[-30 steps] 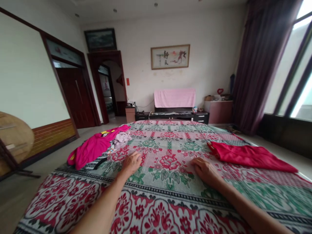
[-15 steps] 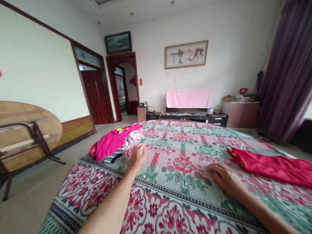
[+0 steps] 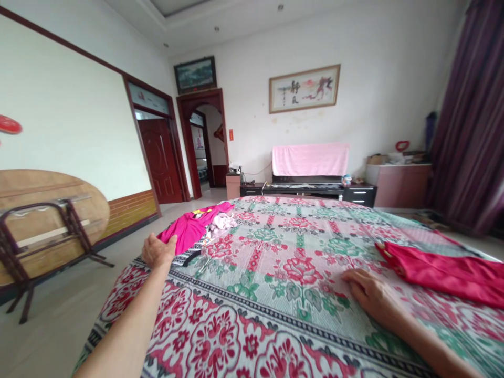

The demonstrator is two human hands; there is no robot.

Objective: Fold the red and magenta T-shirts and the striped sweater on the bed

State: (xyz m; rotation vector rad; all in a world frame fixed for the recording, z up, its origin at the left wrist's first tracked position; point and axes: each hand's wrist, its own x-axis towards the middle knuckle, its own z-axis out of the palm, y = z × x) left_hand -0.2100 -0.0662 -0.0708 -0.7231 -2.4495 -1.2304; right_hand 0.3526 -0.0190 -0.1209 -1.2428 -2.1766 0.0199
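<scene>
Magenta garment (image 3: 184, 234), likely soft, light, best gripped at its near edge, is lying against the left hand (image 3: 158, 251), whether pinched I cannot tell; the right hand (image 3: 369, 294) is resting loosely curled

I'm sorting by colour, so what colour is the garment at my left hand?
The garment is bright pink, with some yellow on it; the head view shows it.

Red cloth (image 3: 449, 270) cropped at right; left fingers (image 3: 149, 244) partly hidden
</scene>
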